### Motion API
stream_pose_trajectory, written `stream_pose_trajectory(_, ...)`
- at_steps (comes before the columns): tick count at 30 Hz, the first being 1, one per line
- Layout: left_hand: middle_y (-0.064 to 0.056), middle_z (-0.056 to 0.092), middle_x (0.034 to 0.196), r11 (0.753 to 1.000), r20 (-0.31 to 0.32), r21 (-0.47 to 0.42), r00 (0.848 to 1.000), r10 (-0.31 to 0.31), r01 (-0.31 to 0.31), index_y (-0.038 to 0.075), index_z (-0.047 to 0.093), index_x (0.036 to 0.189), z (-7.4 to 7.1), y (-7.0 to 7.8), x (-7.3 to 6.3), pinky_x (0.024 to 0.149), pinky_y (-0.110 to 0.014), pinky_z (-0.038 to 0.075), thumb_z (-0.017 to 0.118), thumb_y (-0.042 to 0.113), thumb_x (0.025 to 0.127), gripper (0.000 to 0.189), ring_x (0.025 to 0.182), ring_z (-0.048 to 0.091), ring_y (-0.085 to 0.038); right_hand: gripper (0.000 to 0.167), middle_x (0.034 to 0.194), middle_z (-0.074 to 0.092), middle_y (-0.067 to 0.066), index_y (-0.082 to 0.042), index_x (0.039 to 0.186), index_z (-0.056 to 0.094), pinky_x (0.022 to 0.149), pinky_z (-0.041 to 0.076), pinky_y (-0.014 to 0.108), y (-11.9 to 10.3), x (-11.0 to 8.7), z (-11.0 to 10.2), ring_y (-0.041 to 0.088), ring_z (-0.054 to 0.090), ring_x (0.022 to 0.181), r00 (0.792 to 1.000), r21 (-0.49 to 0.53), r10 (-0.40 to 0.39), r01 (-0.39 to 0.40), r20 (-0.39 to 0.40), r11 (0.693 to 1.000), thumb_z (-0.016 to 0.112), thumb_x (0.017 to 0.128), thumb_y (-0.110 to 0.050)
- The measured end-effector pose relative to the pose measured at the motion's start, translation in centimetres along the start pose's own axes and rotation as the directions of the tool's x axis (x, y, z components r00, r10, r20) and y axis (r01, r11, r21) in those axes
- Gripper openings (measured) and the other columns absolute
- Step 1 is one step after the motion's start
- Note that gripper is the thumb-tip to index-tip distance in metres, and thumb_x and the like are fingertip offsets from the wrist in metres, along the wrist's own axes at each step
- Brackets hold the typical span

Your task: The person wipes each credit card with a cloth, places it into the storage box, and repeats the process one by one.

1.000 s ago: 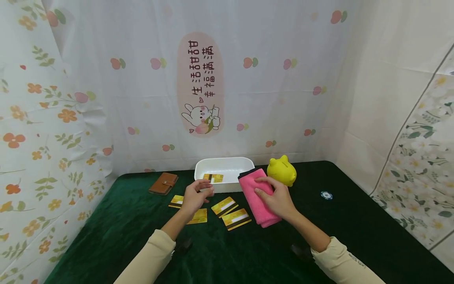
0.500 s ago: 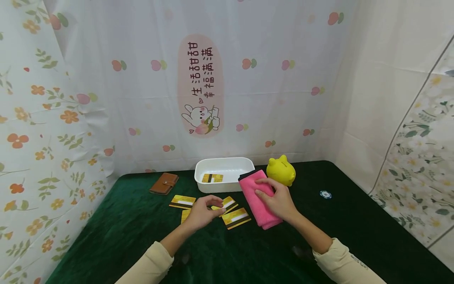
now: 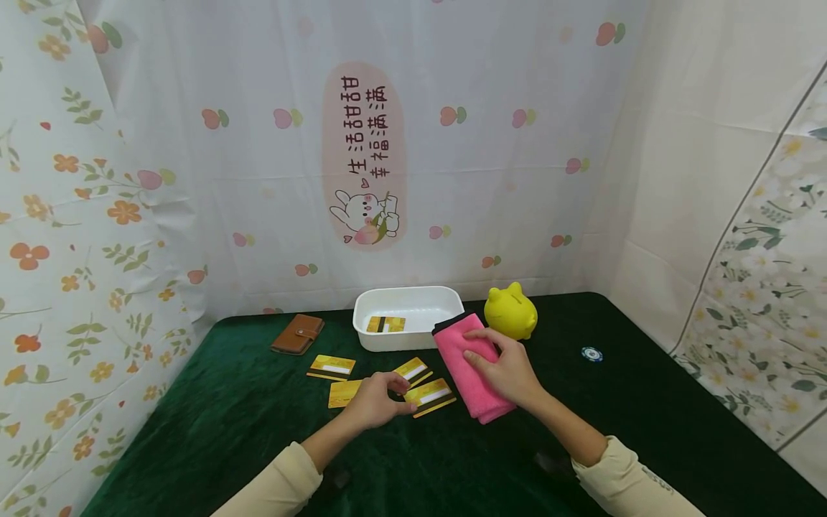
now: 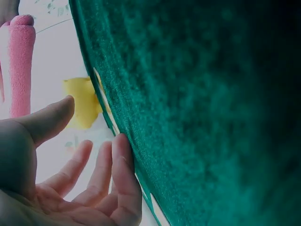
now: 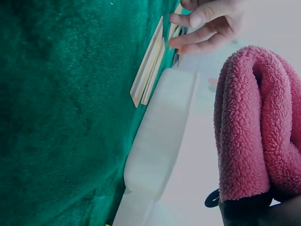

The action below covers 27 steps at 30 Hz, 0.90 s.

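My left hand reaches over several gold bank cards on the green cloth, its fingertips nearest the lower right card. In the left wrist view that hand's thumb stands apart from the loosely bent fingers, and nothing is between them. Another card lies partly under the lower right one. Two more cards, an upper one and a lower one, lie to the left. My right hand grips a folded pink towel with black edging, held up off the cloth.
Behind the cards stands a white tray with one card inside. A brown wallet lies at the back left. A yellow piggy bank stands behind the towel. A poker chip lies farther right.
My left hand has come away from the tray's front edge, moving right and toward me to the lower right card. The card in the tray is now uncovered. My right hand keeps the towel nearly still.
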<state>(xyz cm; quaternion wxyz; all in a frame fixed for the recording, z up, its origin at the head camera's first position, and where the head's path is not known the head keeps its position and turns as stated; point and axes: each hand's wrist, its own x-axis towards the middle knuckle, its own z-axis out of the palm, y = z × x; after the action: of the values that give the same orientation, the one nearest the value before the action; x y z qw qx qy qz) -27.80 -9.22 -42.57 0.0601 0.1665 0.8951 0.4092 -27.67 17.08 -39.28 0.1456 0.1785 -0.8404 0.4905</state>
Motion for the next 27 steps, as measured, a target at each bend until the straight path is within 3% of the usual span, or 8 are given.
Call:
stream_pose_trajectory(7,-0.008,0.068,0.107,0.997,0.015,0.065,0.999,-0.038,0.037,0.004,0.067,0.115,0.39,0.2,0.27,0.092,-0.05,0.05,0.082,0.022,0.082,0.04,0.101,0.061,-0.025,0.029,0.103,0.064,0.01,-0.016,0.122,0.065,0.06,0.054,0.032,0.06,-0.01,0.01,0.021,0.061,0.068,1.0,0.003,0.008,-0.008,0.007,1.0,0.07,0.093,-0.016)
stream_pose_trajectory(27,-0.01,0.065,0.11,0.983,0.013,0.17,0.997,-0.07,0.067,0.004,0.067,0.115,1.04,0.39,0.87,0.092,-0.049,0.05,0.086,0.023,0.078,0.046,0.098,0.06,-0.024,0.028,0.104,0.065,0.009,-0.016,0.12,0.067,0.059,0.053,0.031,0.65,0.01,0.26,0.021,0.06,0.068,1.0,-0.017,-0.002,0.002,-0.002,1.0,0.072,0.092,-0.016)
